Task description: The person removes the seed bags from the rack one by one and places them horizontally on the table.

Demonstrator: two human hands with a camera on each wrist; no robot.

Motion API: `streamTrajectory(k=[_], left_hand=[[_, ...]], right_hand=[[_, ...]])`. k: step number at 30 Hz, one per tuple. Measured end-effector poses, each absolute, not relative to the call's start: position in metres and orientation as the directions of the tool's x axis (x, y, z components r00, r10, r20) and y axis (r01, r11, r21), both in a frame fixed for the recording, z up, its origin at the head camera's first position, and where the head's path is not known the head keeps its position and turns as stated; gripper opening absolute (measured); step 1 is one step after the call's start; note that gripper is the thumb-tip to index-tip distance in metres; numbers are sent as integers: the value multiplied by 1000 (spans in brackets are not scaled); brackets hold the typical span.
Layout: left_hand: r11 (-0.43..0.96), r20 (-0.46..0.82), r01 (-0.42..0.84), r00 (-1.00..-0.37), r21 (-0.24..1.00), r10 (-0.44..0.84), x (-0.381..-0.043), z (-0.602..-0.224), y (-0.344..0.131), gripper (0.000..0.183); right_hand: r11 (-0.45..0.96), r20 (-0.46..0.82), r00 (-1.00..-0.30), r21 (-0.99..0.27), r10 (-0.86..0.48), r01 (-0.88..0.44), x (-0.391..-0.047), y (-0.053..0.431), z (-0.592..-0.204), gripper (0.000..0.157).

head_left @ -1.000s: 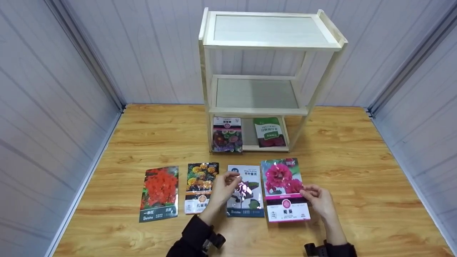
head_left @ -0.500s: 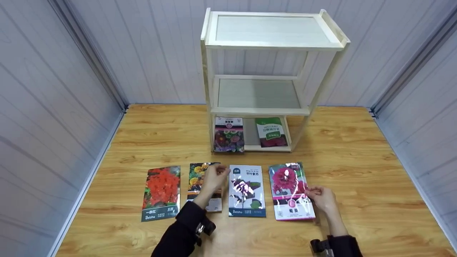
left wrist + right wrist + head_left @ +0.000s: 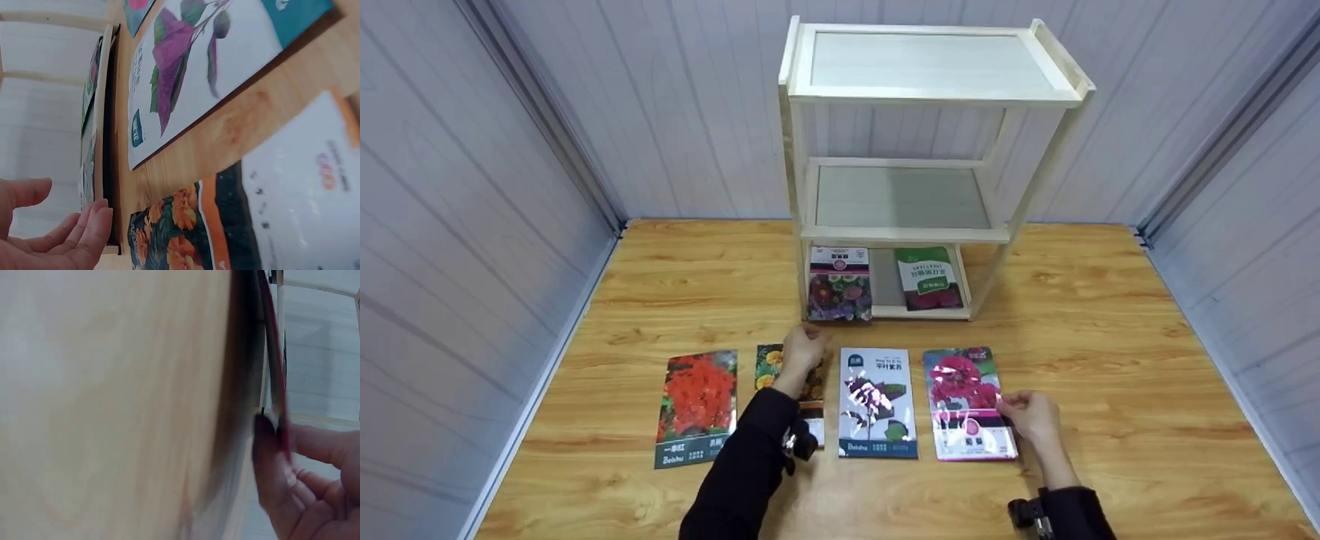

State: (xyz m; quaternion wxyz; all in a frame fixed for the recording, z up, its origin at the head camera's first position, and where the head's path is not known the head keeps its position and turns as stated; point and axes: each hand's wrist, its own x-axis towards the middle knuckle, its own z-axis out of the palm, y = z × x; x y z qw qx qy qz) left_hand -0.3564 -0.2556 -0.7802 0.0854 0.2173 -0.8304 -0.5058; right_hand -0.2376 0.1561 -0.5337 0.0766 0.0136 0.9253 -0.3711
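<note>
In the head view, my right hand point(image 3: 1033, 416) pinches the right edge of a seed packet with pink flowers point(image 3: 960, 375). The right wrist view shows that packet edge-on between thumb and fingers. My left hand point(image 3: 804, 351) reaches over a seed packet with orange flowers point(image 3: 767, 361), partly hiding it. In the left wrist view its thumb and fingers stand apart and hold nothing. Just beyond the fingertips, a seed packet with mixed flowers point(image 3: 840, 289) lies on the bottom shelf. A white seed packet with purple leaves point(image 3: 877, 405) lies between my hands.
A pale wooden shelf rack point(image 3: 906, 234) stands at the back of the wooden table point(image 3: 1110, 337). A green seed packet point(image 3: 928, 277) lies at the right of its bottom shelf. A seed packet with red flowers point(image 3: 699, 397) lies leftmost in the row. Panel walls enclose the table.
The pink-flower packet has shifted right in my right hand, away from the white packet. My left hand has moved left and forward, from over the white packet toward the rack's bottom shelf.
</note>
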Motion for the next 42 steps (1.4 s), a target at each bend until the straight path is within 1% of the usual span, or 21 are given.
streamTrajectory(k=[1, 2, 3, 4, 6, 8, 10, 12, 13, 15, 18, 21, 24, 28, 31, 32, 33, 35, 38, 40, 42], left_hand=[[386, -91, -290, -884, 876, -458, -368, -799, -260, 58], [379, -96, -302, -875, 875, -475, -375, -808, -263, 60], [372, -109, -320, -866, 871, -489, -376, -804, -262, 58], [365, -117, -337, -852, 868, -510, -371, -789, -258, 55], [324, -138, -349, -838, 879, -528, -352, -743, -247, 43], [243, -200, -367, -832, 898, -517, -320, -673, -231, 33], [126, -265, -374, -821, 919, -506, -287, -603, -213, 27], [-13, -319, -357, -815, 934, -485, -261, -547, -201, 26], [-88, -358, -361, -804, 928, -475, -249, -522, -195, 25], [-209, -406, -348, -779, 914, -479, -237, -492, -189, 21], [-366, -474, -323, -740, 873, -477, -238, -487, -190, 21], [-465, -529, -306, -695, 831, -487, -256, -511, -197, 28], [-551, -549, -261, -698, 793, -460, -268, -523, -203, 31], [-606, -546, -207, -707, 768, -449, -304, -586, -215, 39], [-594, -558, -211, -669, 776, -491, -323, -621, -218, 47], [-593, -564, -217, -661, 775, -495, -320, -614, -216, 47], [-598, -549, -194, -672, 778, -497, -317, -612, -215, 46], [-595, -549, -184, -655, 783, -519, -306, -587, -209, 40], [-606, -552, -173, -651, 776, -521, -290, -556, -201, 32], [-606, -574, -203, -636, 769, -515, -280, -535, -196, 31], [-610, -572, -205, -652, 765, -498, -276, -529, -194, 32]], right_hand=[[738, -161, -987, -669, -24, 91, -238, 155, -533, 21], [752, -166, -986, -653, -22, 93, -238, 155, -533, 21], [764, -170, -985, -639, -20, 95, -237, 154, -532, 20], [772, -177, -984, -628, -18, 99, -237, 154, -531, 20], [785, -180, -984, -610, -11, 103, -237, 153, -531, 18], [794, -171, -985, -601, -13, 93, -236, 152, -530, 17], [800, -162, -987, -594, -14, 86, -236, 152, -529, 16], [806, -162, -987, -587, -20, 80, -235, 152, -527, 16], [808, -166, -986, -584, -23, 80, -234, 151, -526, 17], [809, -183, -983, -581, -28, 85, -233, 150, -523, 19], [812, -191, -981, -578, -41, 79, -234, 148, -518, 21], [807, -168, -984, -588, -63, 49, -237, 143, -513, 23], [798, -146, -985, -602, -90, 17, -242, 134, -507, 24], [798, -114, -985, -601, -133, -38, -252, 117, -500, 26], [788, -74, -982, -609, -172, -92, -259, 101, -495, 27], [780, -63, -980, -616, -188, -109, -261, 96, -494, 28], [766, -55, -977, -631, -204, -124, -264, 91, -493, 28], [728, -40, -971, -669, -235, -149, -269, 81, -493, 30], [679, -44, -960, -716, -275, -162, -276, 69, -496, 31], [663, -36, -955, -727, -295, -178, -281, 62, -498, 31], [662, -31, -952, -725, -304, -188, -287, 56, -500, 31]])
